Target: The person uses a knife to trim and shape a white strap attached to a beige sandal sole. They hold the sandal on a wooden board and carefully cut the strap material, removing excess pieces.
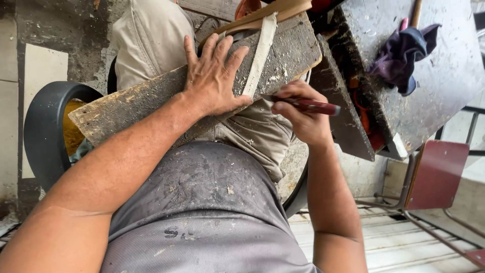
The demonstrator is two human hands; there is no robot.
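Observation:
A worn, scarred wooden board [131, 106] lies across my lap. My left hand [212, 76] presses flat on it, fingers spread, pinning the lower end of a pale narrow strip [260, 53] that runs up the board. My right hand [300, 114] grips a tool with a dark red handle [310, 106]; its tip meets the strip's lower end beside my left thumb. Pale shavings dot the board around the strip.
A dirty dark workbench [444, 76] stands at the right with a crumpled purple cloth [404, 53] on it. A red-seated metal chair [434, 174] is below it. I sit on a black plastic chair [43, 131]. Another wood piece [273, 10] lies at the board's far end.

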